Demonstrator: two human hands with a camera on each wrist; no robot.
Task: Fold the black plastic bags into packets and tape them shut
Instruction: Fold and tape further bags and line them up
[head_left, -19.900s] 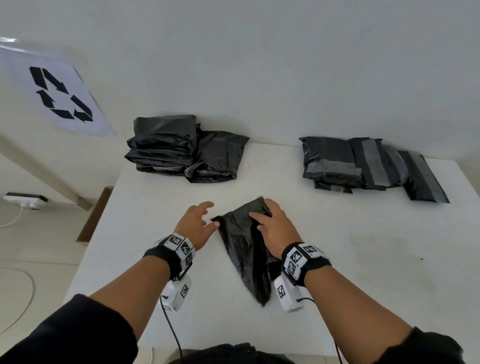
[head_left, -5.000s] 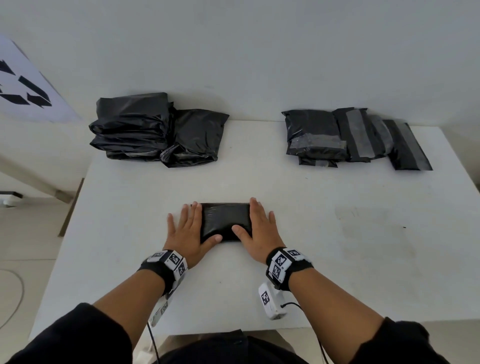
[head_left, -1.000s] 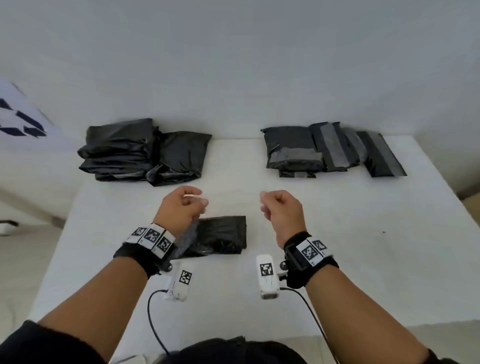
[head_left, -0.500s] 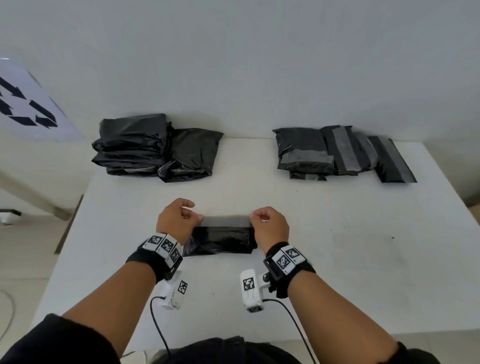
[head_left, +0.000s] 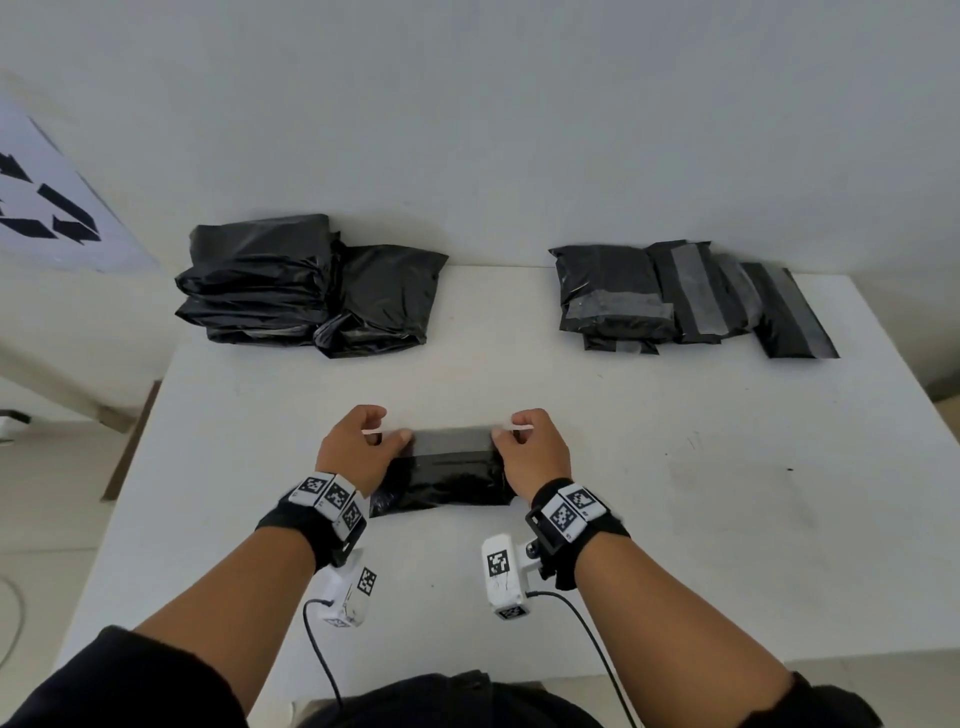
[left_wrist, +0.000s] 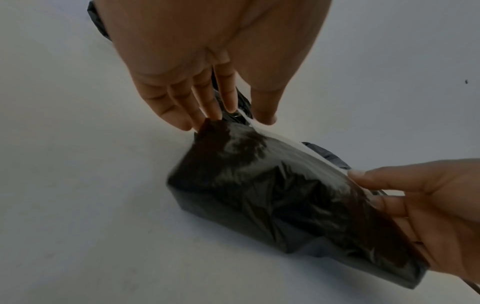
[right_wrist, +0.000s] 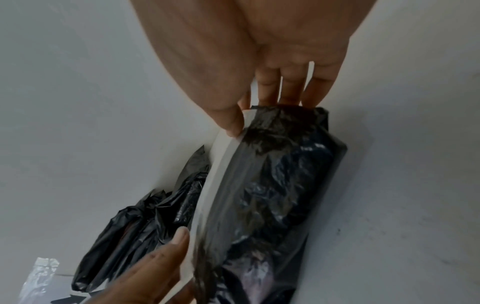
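Head view. Left hand (head_left: 358, 452) and right hand (head_left: 532, 452) each pinch 1 end of a clear tape strip (head_left: 452, 441) stretched across a folded black packet (head_left: 441, 480) on the white surface (head_left: 675, 519). Far left: untaped black bags (head_left: 306, 286). Far right: taped packets (head_left: 685, 299).

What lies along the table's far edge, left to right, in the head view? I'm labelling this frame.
Stack of untaped black bags → single black bag leaning beside it → bare table → pile of taped packets → last taped packet at the right end.
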